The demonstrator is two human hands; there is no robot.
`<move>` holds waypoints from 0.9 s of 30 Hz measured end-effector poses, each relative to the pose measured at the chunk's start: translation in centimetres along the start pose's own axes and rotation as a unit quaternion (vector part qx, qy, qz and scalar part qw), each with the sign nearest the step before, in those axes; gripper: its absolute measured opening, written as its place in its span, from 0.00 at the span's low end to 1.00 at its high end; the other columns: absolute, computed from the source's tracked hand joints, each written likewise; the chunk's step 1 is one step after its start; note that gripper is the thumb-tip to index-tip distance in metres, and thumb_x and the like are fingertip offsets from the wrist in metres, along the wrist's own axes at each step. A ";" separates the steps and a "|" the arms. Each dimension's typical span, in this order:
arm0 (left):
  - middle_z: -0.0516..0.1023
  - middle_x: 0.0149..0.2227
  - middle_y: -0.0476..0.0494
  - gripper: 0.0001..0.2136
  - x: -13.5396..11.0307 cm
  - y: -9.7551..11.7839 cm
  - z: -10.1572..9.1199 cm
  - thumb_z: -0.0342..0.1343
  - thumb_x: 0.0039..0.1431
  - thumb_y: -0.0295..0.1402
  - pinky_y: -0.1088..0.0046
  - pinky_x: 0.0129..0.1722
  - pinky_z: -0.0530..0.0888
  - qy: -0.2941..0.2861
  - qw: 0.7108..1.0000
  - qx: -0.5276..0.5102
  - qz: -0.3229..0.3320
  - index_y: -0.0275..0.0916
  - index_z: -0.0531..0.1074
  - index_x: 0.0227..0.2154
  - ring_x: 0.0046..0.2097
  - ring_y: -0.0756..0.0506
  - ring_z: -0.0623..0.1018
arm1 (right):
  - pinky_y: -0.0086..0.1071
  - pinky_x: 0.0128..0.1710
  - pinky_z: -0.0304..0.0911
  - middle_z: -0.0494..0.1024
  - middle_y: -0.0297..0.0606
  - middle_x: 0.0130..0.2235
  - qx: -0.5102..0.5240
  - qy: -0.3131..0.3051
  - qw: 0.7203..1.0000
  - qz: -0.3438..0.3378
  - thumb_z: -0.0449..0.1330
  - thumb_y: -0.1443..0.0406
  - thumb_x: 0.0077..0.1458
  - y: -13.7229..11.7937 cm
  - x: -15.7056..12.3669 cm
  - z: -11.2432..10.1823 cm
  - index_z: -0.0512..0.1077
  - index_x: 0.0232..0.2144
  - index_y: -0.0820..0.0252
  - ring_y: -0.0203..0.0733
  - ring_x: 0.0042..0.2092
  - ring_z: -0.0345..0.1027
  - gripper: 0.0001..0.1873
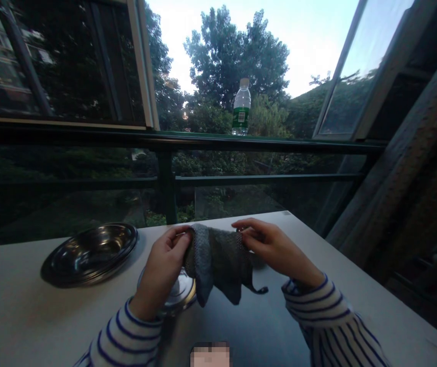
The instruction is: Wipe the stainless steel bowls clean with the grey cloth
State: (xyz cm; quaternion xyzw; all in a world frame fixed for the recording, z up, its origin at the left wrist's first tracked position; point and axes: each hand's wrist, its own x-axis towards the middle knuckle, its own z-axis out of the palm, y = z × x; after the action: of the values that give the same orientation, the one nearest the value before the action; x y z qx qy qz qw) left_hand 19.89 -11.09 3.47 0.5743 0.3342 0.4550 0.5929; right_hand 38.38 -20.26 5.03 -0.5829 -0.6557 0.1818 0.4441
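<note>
A grey-brown cloth (224,255) with a lighter fuzzy strip and a small dark loop at its lower right hangs between my two hands above the white table. My left hand (168,260) pinches its upper left edge, thumb against fingers. On the opposite side my right hand (274,250) grips the upper right edge between thumb and fingers. Behind the cloth and my left hand sits a shiny round metal lid or dish (183,293), partly covered from view.
Stacked metal bowls (92,255) stand at the left of the white table (15,311). A plastic bottle with a green label (241,109) is on the window ledge behind a dark railing (264,144). A curtain (405,158) hangs at the right.
</note>
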 end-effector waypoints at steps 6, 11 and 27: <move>0.77 0.31 0.45 0.17 0.0 0.9 -1.1 0.56 0.44 0.37 0.77 0.29 0.69 0.022 0.999 0.021 0.027 0.37 0.72 0.39 0.32 0.48 0.75 | 0.30 0.35 0.62 0.75 0.35 0.38 -0.008 -0.026 1.000 0.002 0.49 0.69 0.52 0.6 -0.4 -1.8 0.71 0.39 0.58 0.36 0.36 0.67 0.15; 0.78 0.34 0.44 0.15 0.1 1.4 -2.2 0.57 0.44 0.37 0.76 0.32 0.69 0.010 0.999 0.037 0.028 0.38 0.73 0.37 0.39 0.45 0.75 | 0.31 0.36 0.63 0.74 0.36 0.37 -0.035 -0.049 0.998 0.010 0.49 0.69 0.51 1.3 -0.4 -2.9 0.70 0.39 0.60 0.37 0.36 0.68 0.15; 0.79 0.26 0.48 0.09 -2.5 3.3 2.2 0.57 0.45 0.37 0.82 0.25 0.69 0.029 0.980 0.166 0.106 0.37 0.75 0.28 0.28 0.50 0.76 | 0.33 0.48 0.57 0.67 0.38 0.50 -0.183 -0.191 0.963 -0.047 0.61 0.53 0.42 -2.3 -2.5 -2.1 0.61 0.50 0.55 0.43 0.49 0.61 0.33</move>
State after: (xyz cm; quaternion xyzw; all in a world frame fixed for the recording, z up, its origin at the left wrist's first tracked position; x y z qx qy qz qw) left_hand 20.49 -14.48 6.63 0.6836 0.3592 0.4697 0.4279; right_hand 38.52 -23.75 6.98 -0.5776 -0.7769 0.1457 0.2039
